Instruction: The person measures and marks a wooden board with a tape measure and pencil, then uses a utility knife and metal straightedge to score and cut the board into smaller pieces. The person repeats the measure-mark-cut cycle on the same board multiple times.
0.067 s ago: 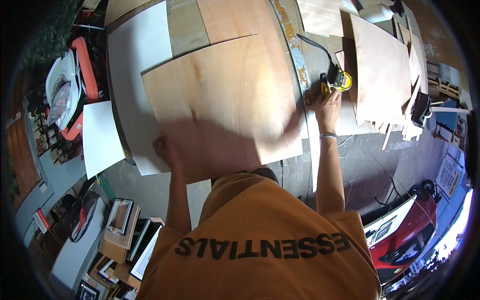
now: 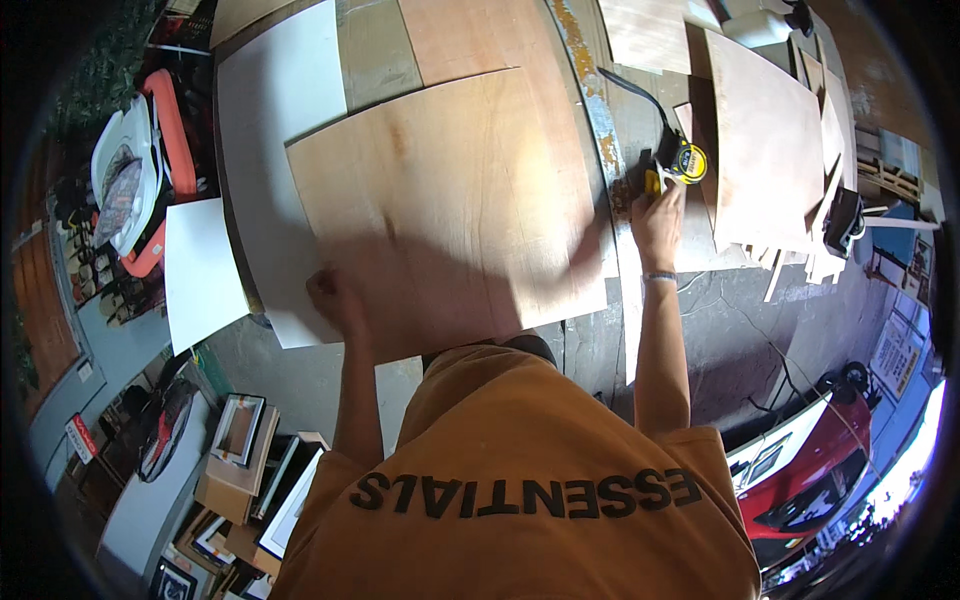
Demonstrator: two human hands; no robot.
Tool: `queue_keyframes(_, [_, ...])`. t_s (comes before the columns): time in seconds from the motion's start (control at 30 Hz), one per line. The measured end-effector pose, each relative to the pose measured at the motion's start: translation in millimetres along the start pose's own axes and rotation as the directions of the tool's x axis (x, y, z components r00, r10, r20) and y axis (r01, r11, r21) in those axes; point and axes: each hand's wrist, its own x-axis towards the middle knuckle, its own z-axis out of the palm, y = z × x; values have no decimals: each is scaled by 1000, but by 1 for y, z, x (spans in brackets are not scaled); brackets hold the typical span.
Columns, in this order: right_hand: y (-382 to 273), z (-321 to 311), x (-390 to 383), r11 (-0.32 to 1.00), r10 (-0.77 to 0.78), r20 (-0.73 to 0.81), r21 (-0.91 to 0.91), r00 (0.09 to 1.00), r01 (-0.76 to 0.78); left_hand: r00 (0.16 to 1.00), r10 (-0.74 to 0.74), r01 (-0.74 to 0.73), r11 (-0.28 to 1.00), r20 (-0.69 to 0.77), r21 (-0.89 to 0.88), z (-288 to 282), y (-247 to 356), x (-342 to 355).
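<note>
A large light-brown plywood sheet point(image 2: 450, 190) lies in front of me over a white board point(image 2: 265, 130). In shadow at the sheet's left edge, my left hand point(image 2: 336, 303) is closed with curled fingers on that edge. Further right, my right hand point(image 2: 656, 226) reaches forward, its fingers closed at a small yellow-and-black tool point(image 2: 653, 183) that looks like a utility knife. The fingertips partly hide this tool. Just beside it sits a yellow-and-black tape measure point(image 2: 688, 162) with a dark strap. Between sheet and hand runs a long, paint-worn metal strip point(image 2: 603, 130).
More thin plywood point(image 2: 765, 140) and narrow offcuts point(image 2: 776, 270) lie on the right, near a black object point(image 2: 843, 222). A white bottle point(image 2: 755, 28) is at the far right. Picture frames point(image 2: 238, 430) stack at lower left; a red car point(image 2: 820, 490) stands at lower right.
The yellow-and-black tool has shifted slightly right at my right fingertips. My left hand and the plywood sheet look almost unchanged.
</note>
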Motion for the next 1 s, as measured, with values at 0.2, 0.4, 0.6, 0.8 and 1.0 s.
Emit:
queue_keyframes(0.2, [-84,-7,-4,875,-216,24,448,976,183,856,503,-514,852,120,102,42,97,-22])
queue_keyframes(0.4, [-209,42,65,958,-245,403,241,882,156,504,745,-842,536,437,57,135,166,-20])
queue_keyframes(0.6, [-239,73,88,973,-207,284,158,936,167,507,739,-844,530,444,82,152,160,-17])
queue_keyframes(0.8, [-235,80,85,975,-215,302,118,929,187,516,730,-833,549,447,65,151,161,-15])
queue_keyframes(1.0, [-237,81,88,978,-203,300,106,932,179,521,727,-829,556,447,61,150,164,-15])
